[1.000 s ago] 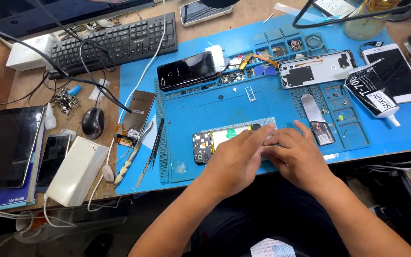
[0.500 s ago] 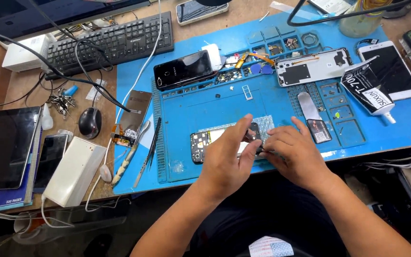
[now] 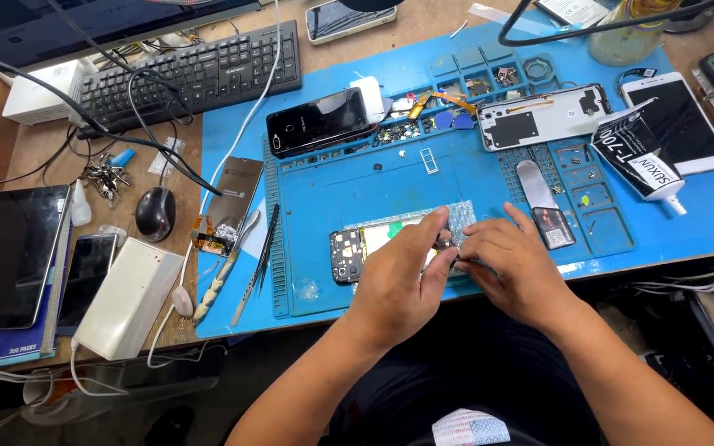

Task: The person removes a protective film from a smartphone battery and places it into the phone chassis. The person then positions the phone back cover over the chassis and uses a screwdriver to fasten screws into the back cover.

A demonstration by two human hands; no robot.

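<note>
An opened phone body (image 3: 355, 248) with its circuit board showing lies on the blue work mat (image 3: 349, 177) near the mat's front edge. My left hand (image 3: 402, 277) rests over its middle, thumb and fingers pinched on the phone's right part. My right hand (image 3: 510, 264) meets it from the right, fingertips pinched at the same spot on the phone's end. What sits between the fingertips is hidden. A patch of bubble wrap (image 3: 460, 216) lies under the phone.
On the mat: a black phone (image 3: 320, 122), a white phone back frame (image 3: 543, 116), a black glue tube (image 3: 638, 153), a metal spatula (image 3: 535, 183), tweezers (image 3: 258, 260). A white phone (image 3: 678, 120) at the right. Keyboard (image 3: 188, 76), mouse (image 3: 155, 213), tablet (image 3: 6, 248) at the left.
Both hands have shifted slightly right along the phone, uncovering its circuit-board end. The fingertips have drawn closer together at the phone's right end.
</note>
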